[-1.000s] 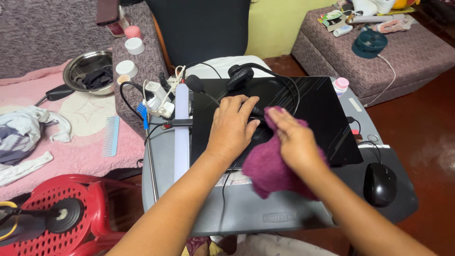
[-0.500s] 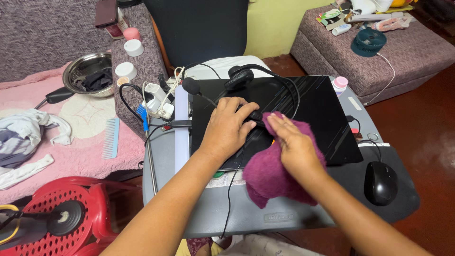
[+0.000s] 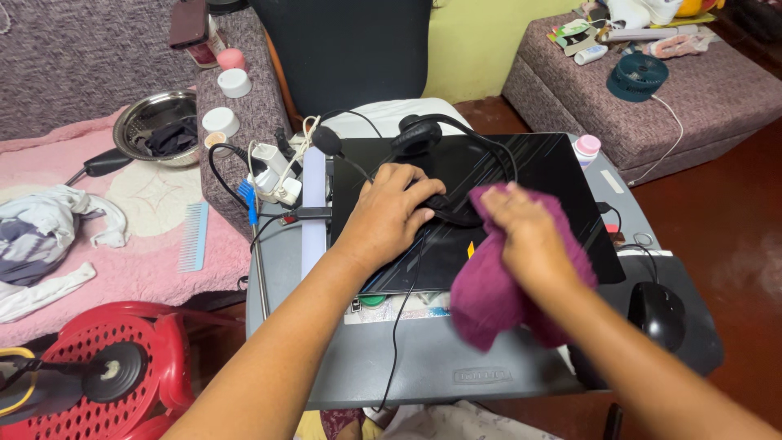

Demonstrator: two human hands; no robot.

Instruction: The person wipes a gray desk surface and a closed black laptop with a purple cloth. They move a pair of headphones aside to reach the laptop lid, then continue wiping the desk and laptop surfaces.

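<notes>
Here the left hand point(image 3: 391, 216) lies flat, fingers spread, on the closed black laptop point(image 3: 521, 175), apparently bracing it, while the right hand point(image 3: 529, 236) keeps its grip clamped on a purple cloth point(image 3: 489, 297) pressed to the lid. The laptop sits mid-tabletop point(image 3: 423, 358), its long axis running left to right; a headset point(image 3: 419, 134) rests on its far edge, a mouse point(image 3: 656, 314) to its right.

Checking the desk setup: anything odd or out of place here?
A black headset lies on the closed black laptop, cable trailing across the lid. The left hand rests on it while the right hand presses a maroon cloth alongside. No spill or damage visible.
</notes>
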